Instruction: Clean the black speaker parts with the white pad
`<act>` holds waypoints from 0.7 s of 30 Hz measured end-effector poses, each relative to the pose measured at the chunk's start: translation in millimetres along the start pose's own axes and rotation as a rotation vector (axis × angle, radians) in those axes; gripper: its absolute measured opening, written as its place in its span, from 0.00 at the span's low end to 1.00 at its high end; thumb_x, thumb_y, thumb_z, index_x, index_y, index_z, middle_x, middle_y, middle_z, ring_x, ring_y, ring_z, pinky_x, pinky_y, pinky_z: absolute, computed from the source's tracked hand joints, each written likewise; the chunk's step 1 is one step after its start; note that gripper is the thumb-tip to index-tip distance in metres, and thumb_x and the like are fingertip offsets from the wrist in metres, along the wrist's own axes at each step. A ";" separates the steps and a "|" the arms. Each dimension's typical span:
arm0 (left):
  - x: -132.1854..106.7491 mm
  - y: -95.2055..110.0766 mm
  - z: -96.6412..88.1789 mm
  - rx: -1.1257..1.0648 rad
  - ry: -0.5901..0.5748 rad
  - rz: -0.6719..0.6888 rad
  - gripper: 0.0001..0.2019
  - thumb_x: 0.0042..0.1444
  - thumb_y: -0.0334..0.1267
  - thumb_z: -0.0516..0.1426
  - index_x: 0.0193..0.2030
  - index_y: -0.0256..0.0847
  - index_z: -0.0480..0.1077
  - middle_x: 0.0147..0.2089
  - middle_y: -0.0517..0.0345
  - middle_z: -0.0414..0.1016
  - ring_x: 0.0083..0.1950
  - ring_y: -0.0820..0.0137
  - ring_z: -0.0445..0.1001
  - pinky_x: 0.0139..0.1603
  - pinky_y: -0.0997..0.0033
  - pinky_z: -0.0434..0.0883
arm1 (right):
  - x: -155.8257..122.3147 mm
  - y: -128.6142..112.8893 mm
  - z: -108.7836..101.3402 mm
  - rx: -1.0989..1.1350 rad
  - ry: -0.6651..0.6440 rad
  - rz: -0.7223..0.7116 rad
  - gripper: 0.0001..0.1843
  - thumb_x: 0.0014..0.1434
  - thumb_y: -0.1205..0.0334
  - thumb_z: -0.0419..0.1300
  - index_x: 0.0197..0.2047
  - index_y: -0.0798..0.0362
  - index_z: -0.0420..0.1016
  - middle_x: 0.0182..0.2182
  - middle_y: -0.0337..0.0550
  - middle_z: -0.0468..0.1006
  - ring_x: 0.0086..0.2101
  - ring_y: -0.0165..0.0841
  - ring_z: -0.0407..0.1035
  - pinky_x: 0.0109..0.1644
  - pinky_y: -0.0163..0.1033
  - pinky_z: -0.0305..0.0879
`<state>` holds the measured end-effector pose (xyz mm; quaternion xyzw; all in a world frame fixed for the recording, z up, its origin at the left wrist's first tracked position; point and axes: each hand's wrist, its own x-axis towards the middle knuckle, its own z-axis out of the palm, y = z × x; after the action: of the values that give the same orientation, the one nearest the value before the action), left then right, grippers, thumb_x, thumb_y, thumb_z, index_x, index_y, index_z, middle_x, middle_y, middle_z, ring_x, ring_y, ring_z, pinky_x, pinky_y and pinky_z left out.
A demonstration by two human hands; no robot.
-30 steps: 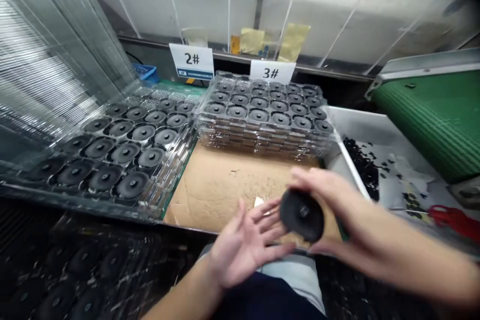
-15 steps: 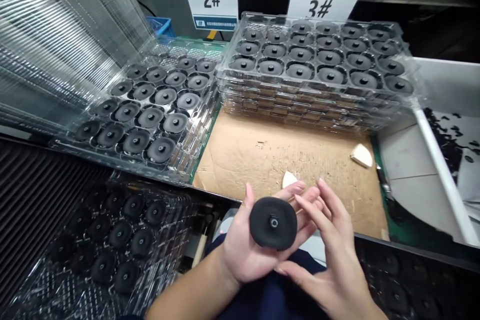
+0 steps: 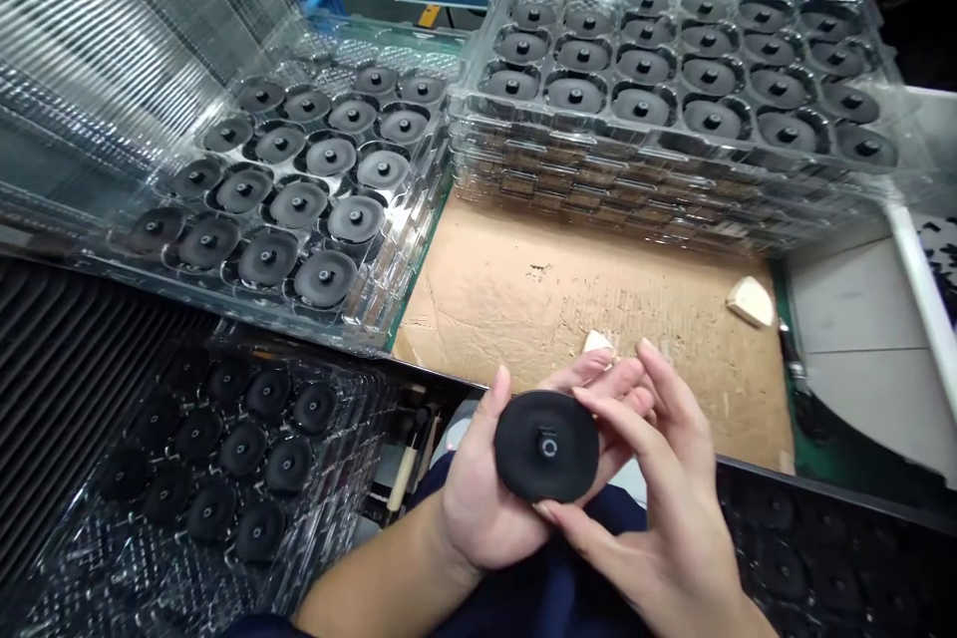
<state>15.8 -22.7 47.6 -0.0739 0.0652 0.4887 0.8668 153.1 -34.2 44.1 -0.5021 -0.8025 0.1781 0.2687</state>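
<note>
A black rounded disc (image 3: pixel 517 459) with a small raised post at its centre lies face up on the palm of my left hand (image 3: pixel 478 508). The left fingers stretch out beneath it, and the left thumb rises along its left side. My right hand (image 3: pixel 677 488) takes the disc by its edge, with the thumb at the bottom and the index finger at the upper right. Just beyond my fingertips, a small white wedge-shaped piece (image 3: pixel 598 343) rests on the cardboard sheet (image 3: pixel 500 289), partly hidden by my left hand.
Clear trays of similar discs stand stacked at the back (image 3: pixel 673 159) and left (image 3: pixel 374 289). Another disc-filled tray (image 3: pixel 224 459) sits lower left. A second white piece (image 3: pixel 751 302) lies on the right of the cardboard, near a white bin (image 3: pixel 916 319).
My right thumb and index finger have closed in onto the disc's edge; before, they were apart from it. The camera view has shifted, so the trays appear higher.
</note>
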 end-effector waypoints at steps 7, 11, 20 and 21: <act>-0.1 6.3 -1.9 -0.043 0.007 0.008 0.32 0.64 0.51 0.33 0.55 0.33 0.69 0.58 0.47 0.72 0.61 0.64 0.67 0.66 0.63 0.53 | 8.0 -7.8 4.3 -0.004 -0.002 0.024 0.27 0.55 0.53 0.61 0.56 0.48 0.60 0.67 0.49 0.43 0.64 0.54 0.44 0.61 0.64 0.52; -1.1 10.0 -2.6 -0.060 0.033 0.022 0.34 0.64 0.51 0.31 0.55 0.34 0.69 0.58 0.47 0.72 0.62 0.63 0.66 0.67 0.61 0.50 | 11.2 -8.9 7.1 0.000 -0.018 0.002 0.29 0.54 0.53 0.61 0.57 0.47 0.58 0.67 0.49 0.42 0.64 0.54 0.45 0.61 0.66 0.52; -0.2 12.7 -6.1 -0.092 0.085 0.024 0.32 0.64 0.51 0.33 0.53 0.35 0.70 0.56 0.47 0.74 0.60 0.63 0.68 0.67 0.62 0.51 | 14.7 -9.4 9.8 0.016 -0.047 -0.001 0.30 0.54 0.54 0.61 0.57 0.48 0.59 0.67 0.49 0.43 0.64 0.54 0.44 0.60 0.63 0.55; 0.0 12.8 -6.5 -0.101 0.087 0.022 0.32 0.64 0.51 0.34 0.53 0.34 0.70 0.56 0.48 0.74 0.60 0.64 0.69 0.66 0.63 0.52 | 14.8 -9.4 10.0 0.014 -0.050 0.000 0.30 0.54 0.53 0.61 0.57 0.49 0.58 0.67 0.49 0.43 0.64 0.54 0.44 0.60 0.62 0.55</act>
<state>4.6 -17.4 40.4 -0.1382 0.0789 0.4970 0.8530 135.1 -25.1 45.1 -0.4955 -0.8077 0.1962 0.2521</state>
